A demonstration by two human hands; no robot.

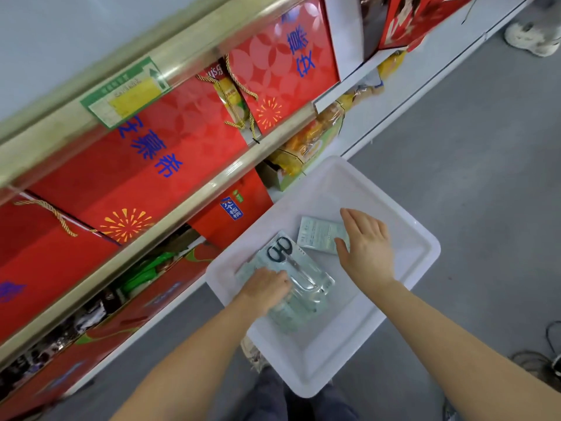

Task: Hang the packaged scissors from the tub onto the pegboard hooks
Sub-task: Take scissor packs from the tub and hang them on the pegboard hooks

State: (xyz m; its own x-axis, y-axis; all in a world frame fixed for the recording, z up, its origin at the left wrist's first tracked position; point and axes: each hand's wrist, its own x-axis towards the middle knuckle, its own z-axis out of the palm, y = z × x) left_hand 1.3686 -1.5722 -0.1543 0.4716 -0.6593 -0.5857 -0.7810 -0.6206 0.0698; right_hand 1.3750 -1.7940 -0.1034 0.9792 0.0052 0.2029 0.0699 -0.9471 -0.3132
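A white plastic tub (403,287) sits on the grey floor below me. Inside it lies a pile of packaged scissors (299,276); the top pack shows black handles under clear plastic. My left hand (265,288) is closed on the near-left edge of this pile. A separate pale green pack (318,233) lies face down at the far side of the tub. My right hand (365,244) rests on its right end, fingers spread, thumb at the pack's near edge. No pegboard or hooks are visible.
Shelves (170,208) with gold-edged rails run along the left, stacked with red gift boxes (145,165) and snack bags (306,147). Someone's white shoe (531,38) is at the top right. Cables (543,357) lie on the floor at the lower right.
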